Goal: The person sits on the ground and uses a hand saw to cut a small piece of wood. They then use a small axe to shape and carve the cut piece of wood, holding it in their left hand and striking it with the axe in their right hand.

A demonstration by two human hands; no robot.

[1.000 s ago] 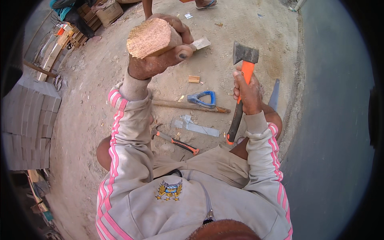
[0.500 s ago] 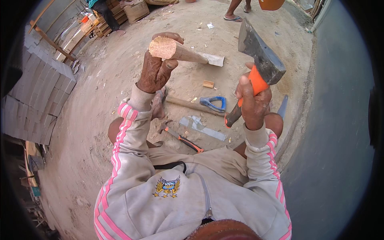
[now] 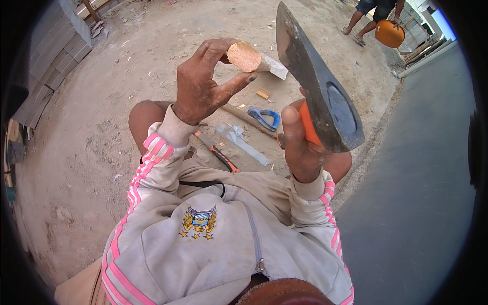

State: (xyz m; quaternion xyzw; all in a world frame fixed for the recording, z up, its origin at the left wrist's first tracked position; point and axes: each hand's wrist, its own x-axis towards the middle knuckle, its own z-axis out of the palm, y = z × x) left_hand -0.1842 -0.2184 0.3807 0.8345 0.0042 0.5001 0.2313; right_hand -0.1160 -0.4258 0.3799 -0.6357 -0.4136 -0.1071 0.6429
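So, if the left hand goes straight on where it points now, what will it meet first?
The left hand would probably meet the wooden piece first: its pale cut end shows right ahead; depth and contact are hard to judge.

Gap between hands point(image 3: 195, 91); axe head point(image 3: 314, 81) bars right, blue handle point(image 3: 263, 118) below.

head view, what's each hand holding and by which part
The right hand grips the axe by its orange handle, close under the metal head. The left hand holds the piece of wood near its cut end.
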